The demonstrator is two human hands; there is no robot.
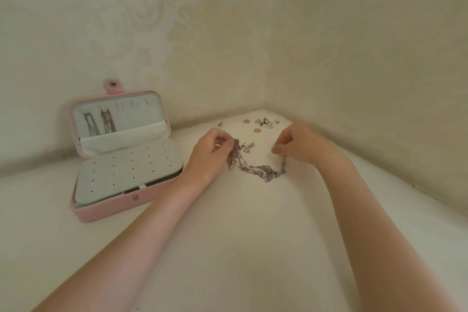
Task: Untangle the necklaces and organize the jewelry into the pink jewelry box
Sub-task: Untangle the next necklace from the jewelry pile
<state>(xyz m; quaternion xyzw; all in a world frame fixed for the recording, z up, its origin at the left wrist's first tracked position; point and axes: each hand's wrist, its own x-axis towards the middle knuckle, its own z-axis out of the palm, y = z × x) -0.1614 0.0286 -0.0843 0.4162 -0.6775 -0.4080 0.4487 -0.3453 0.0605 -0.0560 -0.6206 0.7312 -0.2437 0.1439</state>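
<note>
The left hand (211,151) covers the end of the tangled chains (255,166) it pinches, and the right hand (295,142) hides the other end, so neither clasp shows. How many chains make up the knot is too fine to tell. The small pieces (264,122) near the corner are too tiny to sort into earrings or pendants. In the pink box (121,154), the lid pocket (121,138) covers the lower ends of the hung chains (100,123), and the perforated panel (126,167) hides the compartments beneath. Both forearms run off the bottom edge
</note>
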